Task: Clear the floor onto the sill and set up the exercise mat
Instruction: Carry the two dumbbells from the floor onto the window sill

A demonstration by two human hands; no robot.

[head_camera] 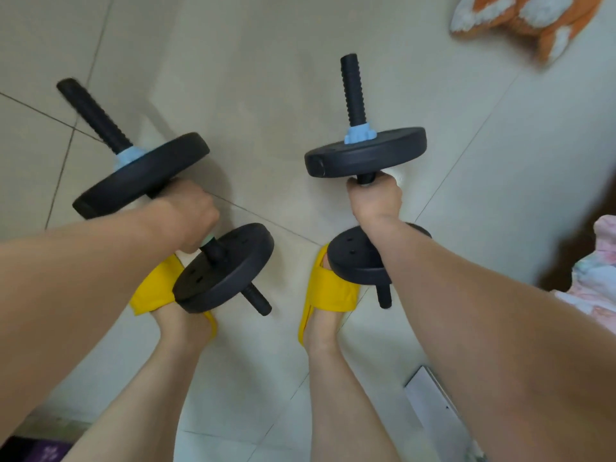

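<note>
I look straight down at the tiled floor. My left hand (188, 213) grips the bar of a black dumbbell (140, 175) with two round plates and a light blue collar; it is tilted, its far end pointing up-left. My right hand (375, 200) grips the bar of a second black dumbbell (365, 155), held almost in line with my forearm, its blue collar on the far plate. Both dumbbells hang in the air above my feet in yellow slippers (333, 291). No exercise mat and no sill are in view.
An orange and white plush toy (520, 15) lies on the floor at the top right. Floral fabric (596, 278) shows at the right edge. A flat white board (433, 405) lies by my right leg. A dark purple item (36, 450) sits at the bottom left corner.
</note>
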